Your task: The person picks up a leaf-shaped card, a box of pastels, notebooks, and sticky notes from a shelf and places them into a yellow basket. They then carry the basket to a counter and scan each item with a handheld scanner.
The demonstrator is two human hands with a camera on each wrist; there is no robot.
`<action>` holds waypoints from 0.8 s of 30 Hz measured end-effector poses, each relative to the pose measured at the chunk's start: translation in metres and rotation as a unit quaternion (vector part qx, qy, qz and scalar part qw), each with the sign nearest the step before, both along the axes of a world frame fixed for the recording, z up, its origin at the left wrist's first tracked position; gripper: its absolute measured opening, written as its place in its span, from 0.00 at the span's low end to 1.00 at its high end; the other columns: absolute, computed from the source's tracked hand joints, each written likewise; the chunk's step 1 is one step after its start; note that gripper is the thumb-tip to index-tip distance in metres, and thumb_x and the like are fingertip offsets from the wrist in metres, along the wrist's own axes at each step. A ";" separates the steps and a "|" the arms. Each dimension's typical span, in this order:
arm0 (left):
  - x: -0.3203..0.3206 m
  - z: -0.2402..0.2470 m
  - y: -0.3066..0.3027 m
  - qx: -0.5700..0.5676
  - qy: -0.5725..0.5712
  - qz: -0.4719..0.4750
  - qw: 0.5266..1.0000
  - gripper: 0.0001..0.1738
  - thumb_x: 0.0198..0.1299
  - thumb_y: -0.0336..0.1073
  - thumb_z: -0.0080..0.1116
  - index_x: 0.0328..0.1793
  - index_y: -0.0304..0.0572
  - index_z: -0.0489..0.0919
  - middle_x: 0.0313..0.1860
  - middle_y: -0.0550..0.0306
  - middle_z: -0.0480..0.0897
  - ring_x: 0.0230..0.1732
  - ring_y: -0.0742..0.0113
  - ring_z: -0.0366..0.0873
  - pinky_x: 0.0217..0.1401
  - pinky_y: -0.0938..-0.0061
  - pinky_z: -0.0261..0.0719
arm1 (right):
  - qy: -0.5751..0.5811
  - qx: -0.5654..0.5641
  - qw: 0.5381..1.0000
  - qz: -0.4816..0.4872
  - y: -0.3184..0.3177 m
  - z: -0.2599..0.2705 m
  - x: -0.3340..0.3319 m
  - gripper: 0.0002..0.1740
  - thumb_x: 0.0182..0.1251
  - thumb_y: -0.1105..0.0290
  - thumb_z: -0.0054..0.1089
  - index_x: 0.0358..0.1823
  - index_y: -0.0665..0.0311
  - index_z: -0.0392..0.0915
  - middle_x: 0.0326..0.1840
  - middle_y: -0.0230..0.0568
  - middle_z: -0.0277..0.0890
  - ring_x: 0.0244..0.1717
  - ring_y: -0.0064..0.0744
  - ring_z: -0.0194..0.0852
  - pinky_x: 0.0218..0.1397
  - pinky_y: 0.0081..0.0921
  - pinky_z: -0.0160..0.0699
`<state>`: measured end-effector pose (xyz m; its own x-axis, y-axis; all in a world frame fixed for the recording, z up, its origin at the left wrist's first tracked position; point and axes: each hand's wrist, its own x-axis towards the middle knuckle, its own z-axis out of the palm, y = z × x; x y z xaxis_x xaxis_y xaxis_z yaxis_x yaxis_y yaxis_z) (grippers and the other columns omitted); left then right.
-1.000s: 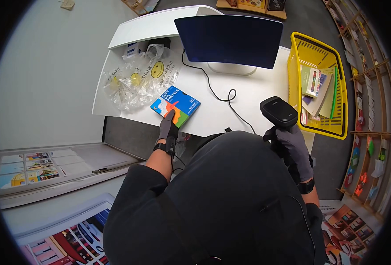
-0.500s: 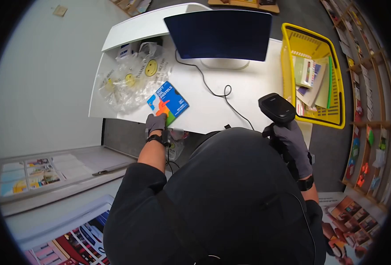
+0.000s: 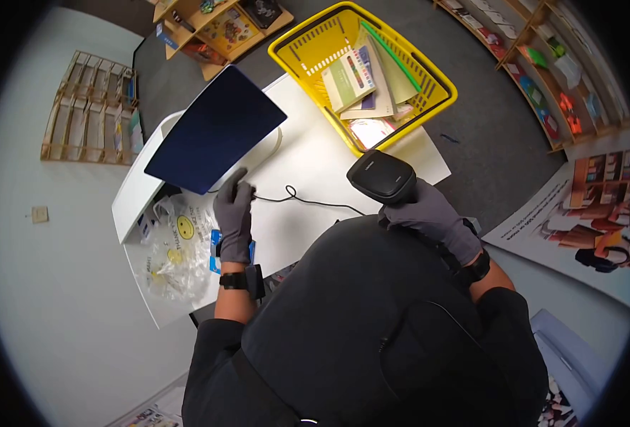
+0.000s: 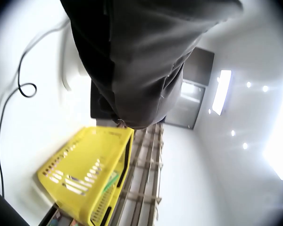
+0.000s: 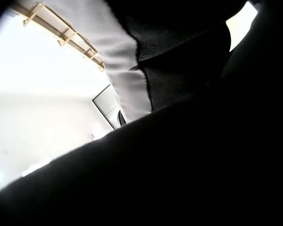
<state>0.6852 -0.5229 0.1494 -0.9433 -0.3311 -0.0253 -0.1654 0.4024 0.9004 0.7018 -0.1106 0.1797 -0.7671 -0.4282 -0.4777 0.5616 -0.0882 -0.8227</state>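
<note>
We see a white table [image 3: 279,235] with a large yellow plastic basket [image 3: 437,96] of flat goods at its right end, a wide dark monitor [image 3: 219,132] and a crumpled clear plastic bag [image 3: 185,227] with yellow smiley faces at the left. The left hand [image 3: 234,217], in a grey glove, is out over the table, fingers loosely bent and nothing held. The right hand [image 3: 436,224], gloved alike, grips a black plastic handheld scanner [image 3: 382,178] below its head, raised in front of the basket's near corner. We judge the scanner light, stiff and rather smooth, fine under a firm grip but poor at surviving a drop; below the head is the place to hold it. Its head is squarish with rounded corners, black, with tiny pale marks. A thin blue box [image 3: 215,240] lies on the table, mostly hidden by the left hand and wrist; whether they touch it, we cannot tell. We expect light, slightly slick card that dents at the corners, best held by opposite edges. Bright blue shows either side of the wrist. Thinnest of all, a black cable [image 3: 322,204] loops across the table
</note>
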 end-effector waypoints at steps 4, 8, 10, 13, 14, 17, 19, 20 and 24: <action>-0.095 0.054 0.085 -0.108 0.028 -0.253 0.961 0.29 0.67 0.23 0.64 0.75 0.43 0.84 0.50 0.53 0.92 0.42 0.73 0.88 0.50 0.77 0.86 | -0.009 -0.027 0.996 -0.089 0.023 0.001 0.021 0.15 0.68 0.70 0.75 0.51 0.72 0.85 0.41 0.43 0.89 0.40 0.29 0.88 0.48 0.28 0.89; -0.178 0.048 0.150 -0.318 0.118 -0.461 0.820 0.34 0.62 0.22 0.63 0.76 0.54 0.85 0.60 0.49 0.92 0.53 0.56 0.92 0.57 0.64 0.88 | 0.005 -0.051 0.983 -0.177 0.042 -0.013 0.046 0.14 0.69 0.72 0.73 0.50 0.73 0.85 0.40 0.44 0.89 0.38 0.29 0.88 0.45 0.29 0.90; -0.216 0.040 0.180 -0.400 0.048 -0.495 0.770 0.35 0.61 0.23 0.63 0.76 0.57 0.85 0.63 0.49 0.91 0.57 0.50 0.91 0.60 0.60 0.88 | -0.001 -0.066 0.974 -0.218 0.045 -0.018 0.057 0.13 0.69 0.72 0.73 0.50 0.73 0.85 0.40 0.44 0.89 0.38 0.29 0.88 0.45 0.29 0.90; -0.256 0.018 0.217 -0.500 0.008 -0.526 0.688 0.33 0.62 0.28 0.63 0.76 0.59 0.85 0.62 0.46 0.90 0.60 0.43 0.89 0.64 0.56 0.87 | -0.023 -0.075 0.956 -0.283 0.055 -0.028 0.078 0.11 0.70 0.73 0.72 0.48 0.73 0.85 0.40 0.44 0.89 0.38 0.30 0.88 0.44 0.30 0.90; -0.269 0.009 0.228 -0.525 0.037 -0.531 0.664 0.31 0.64 0.32 0.62 0.76 0.58 0.85 0.59 0.43 0.91 0.59 0.42 0.90 0.64 0.56 0.86 | -0.012 -0.070 0.956 -0.285 0.060 -0.035 0.084 0.14 0.71 0.72 0.71 0.52 0.74 0.84 0.41 0.46 0.89 0.39 0.32 0.89 0.44 0.32 0.91; -0.313 -0.038 0.247 -0.520 0.052 -0.535 0.664 0.28 0.66 0.35 0.61 0.73 0.57 0.87 0.59 0.42 0.91 0.59 0.41 0.89 0.65 0.56 0.86 | 0.004 -0.063 0.951 -0.303 0.068 -0.046 0.101 0.19 0.72 0.70 0.70 0.58 0.75 0.82 0.43 0.48 0.88 0.43 0.38 0.91 0.44 0.34 0.93; -0.333 -0.068 0.255 -0.460 0.009 -0.510 0.727 0.27 0.63 0.32 0.61 0.69 0.59 0.89 0.63 0.45 0.90 0.60 0.40 0.89 0.65 0.56 0.87 | -0.010 -0.069 0.936 -0.345 0.070 -0.040 0.112 0.20 0.72 0.68 0.69 0.58 0.75 0.81 0.43 0.48 0.88 0.43 0.37 0.91 0.45 0.35 0.93; -0.332 -0.071 0.263 -0.461 0.010 -0.519 0.720 0.27 0.63 0.32 0.61 0.69 0.59 0.89 0.63 0.45 0.90 0.60 0.40 0.89 0.65 0.56 0.87 | -0.017 -0.071 0.929 -0.364 0.070 -0.040 0.117 0.20 0.72 0.67 0.69 0.58 0.75 0.81 0.43 0.47 0.88 0.43 0.37 0.90 0.45 0.35 0.93; -0.331 -0.074 0.273 -0.419 -0.059 -0.435 0.795 0.22 0.64 0.39 0.63 0.64 0.56 0.91 0.62 0.45 0.90 0.60 0.39 0.88 0.65 0.56 0.87 | -0.041 -0.076 0.911 -0.403 0.071 -0.043 0.126 0.20 0.72 0.71 0.72 0.60 0.73 0.79 0.40 0.45 0.87 0.41 0.34 0.89 0.43 0.33 0.92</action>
